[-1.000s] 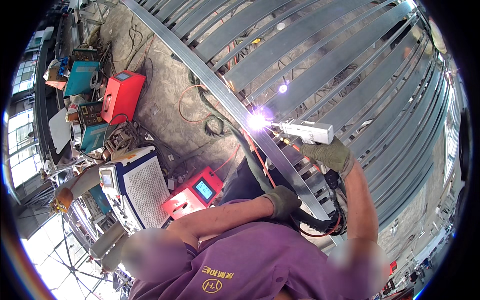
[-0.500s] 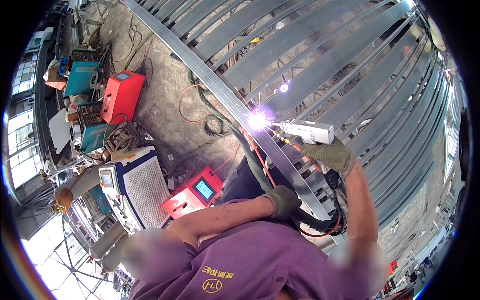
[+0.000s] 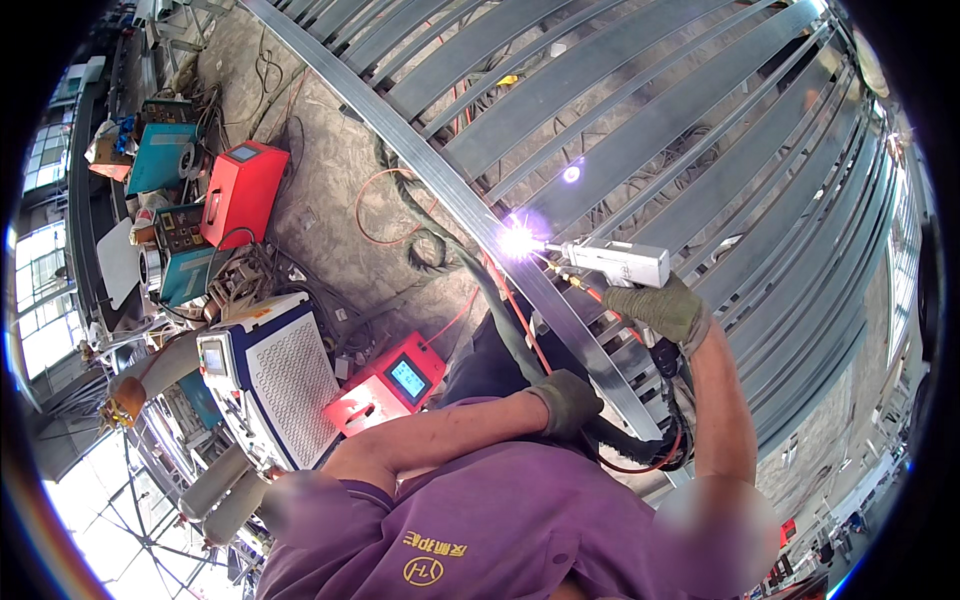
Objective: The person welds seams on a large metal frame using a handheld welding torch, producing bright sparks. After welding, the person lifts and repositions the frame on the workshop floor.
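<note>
My right hand (image 3: pixel 655 312), in a green work glove, is wrapped round the handle of a white welding gun (image 3: pixel 620 262). The gun's nozzle points left at a bright white-violet arc, which burns where a flat slat meets the long metal rail (image 3: pixel 400 150). The glare hides the joint itself. My left hand (image 3: pixel 567 402), also gloved, is closed round a dark sleeved cable (image 3: pixel 620 440) near the lower end of the rail. The rail and several grey metal slats (image 3: pixel 640 110) form one large frame.
Left of the frame stand a red machine with a lit screen (image 3: pixel 385 385), a white-and-blue cabinet (image 3: pixel 285 370), another red machine (image 3: pixel 243 195) and teal wire feeders (image 3: pixel 165 155). Hoses and cables (image 3: pixel 430 250) lie coiled on the concrete floor beside the rail.
The arc and the gun have shifted very slightly to the right. Both hands keep their grip, and my left hand stays in place.
</note>
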Available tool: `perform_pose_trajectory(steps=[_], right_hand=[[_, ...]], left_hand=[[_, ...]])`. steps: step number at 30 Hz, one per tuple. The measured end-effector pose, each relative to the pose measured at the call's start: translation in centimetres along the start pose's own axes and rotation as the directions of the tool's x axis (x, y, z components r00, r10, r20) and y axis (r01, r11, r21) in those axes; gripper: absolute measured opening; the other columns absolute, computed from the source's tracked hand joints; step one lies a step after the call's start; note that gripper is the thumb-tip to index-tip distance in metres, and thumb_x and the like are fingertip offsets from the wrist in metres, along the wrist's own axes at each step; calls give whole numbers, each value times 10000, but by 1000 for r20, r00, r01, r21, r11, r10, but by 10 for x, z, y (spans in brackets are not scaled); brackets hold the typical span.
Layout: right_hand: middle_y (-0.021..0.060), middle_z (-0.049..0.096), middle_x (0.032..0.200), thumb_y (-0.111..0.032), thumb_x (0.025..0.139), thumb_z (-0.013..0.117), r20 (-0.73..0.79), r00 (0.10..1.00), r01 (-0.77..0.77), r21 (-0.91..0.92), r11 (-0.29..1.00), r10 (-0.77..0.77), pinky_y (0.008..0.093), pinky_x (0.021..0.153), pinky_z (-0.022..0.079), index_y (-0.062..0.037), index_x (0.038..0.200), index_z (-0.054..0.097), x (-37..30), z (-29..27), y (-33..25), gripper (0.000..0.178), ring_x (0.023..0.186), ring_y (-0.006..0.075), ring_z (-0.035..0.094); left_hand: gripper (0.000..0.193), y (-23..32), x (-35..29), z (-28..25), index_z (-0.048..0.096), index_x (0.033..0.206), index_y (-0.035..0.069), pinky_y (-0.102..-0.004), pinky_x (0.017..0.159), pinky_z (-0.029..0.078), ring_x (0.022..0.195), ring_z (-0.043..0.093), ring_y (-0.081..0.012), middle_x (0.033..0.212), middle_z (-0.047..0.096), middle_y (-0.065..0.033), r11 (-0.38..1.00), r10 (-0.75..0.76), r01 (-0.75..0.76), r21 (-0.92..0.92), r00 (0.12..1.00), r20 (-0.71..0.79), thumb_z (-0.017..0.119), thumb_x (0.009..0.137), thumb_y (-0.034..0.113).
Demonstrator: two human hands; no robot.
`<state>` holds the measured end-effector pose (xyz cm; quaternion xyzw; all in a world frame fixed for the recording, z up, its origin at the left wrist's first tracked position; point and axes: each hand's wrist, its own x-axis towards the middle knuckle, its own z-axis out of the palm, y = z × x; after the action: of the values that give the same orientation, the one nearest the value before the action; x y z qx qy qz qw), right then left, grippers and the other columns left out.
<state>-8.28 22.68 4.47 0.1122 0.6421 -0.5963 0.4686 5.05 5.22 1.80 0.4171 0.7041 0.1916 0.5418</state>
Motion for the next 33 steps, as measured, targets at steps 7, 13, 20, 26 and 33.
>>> perform_pose_trajectory(steps=[7,13,20,26,33], right_hand=[[59,718,1112,-161,851,886,-9,1000,27,-15,1000,-27,274,633,540,-97,1517,532,1,-1,7,757,829,107,630],[38,706,900,-213,889,847,-42,993,110,-64,992,-113,292,551,517,-76,1366,642,1,-1,14,537,684,94,611],[37,694,782,-237,900,832,-45,995,84,-48,995,-86,297,499,500,-52,1306,676,-1,-1,15,473,586,95,603],[31,709,835,-228,901,838,-33,995,93,-48,995,-94,291,531,507,-75,1357,659,-3,0,10,513,625,90,584],[29,730,976,-161,892,834,-13,995,97,-25,995,-98,285,610,534,-93,1414,635,-5,-2,11,563,721,97,599]], left_hand=[[319,-1,2,2,751,1117,101,-453,851,581,998,752,-335,1011,771,-131,1000,10,-10,16,1000,5,728,844,264],[324,0,1,1,755,1129,99,-456,848,583,994,753,-334,1016,774,-130,1000,21,-21,15,1000,9,719,841,243],[338,-1,4,7,762,1136,97,-454,822,589,977,756,-326,1007,780,-115,999,29,-29,33,1000,-12,707,827,223],[332,-1,7,9,761,1139,115,-451,826,587,976,756,-318,1009,781,-108,999,22,-23,37,1000,12,707,836,237],[315,0,5,7,768,1122,125,-455,821,588,965,756,-326,993,782,-108,999,34,-34,30,999,1,701,832,229]])
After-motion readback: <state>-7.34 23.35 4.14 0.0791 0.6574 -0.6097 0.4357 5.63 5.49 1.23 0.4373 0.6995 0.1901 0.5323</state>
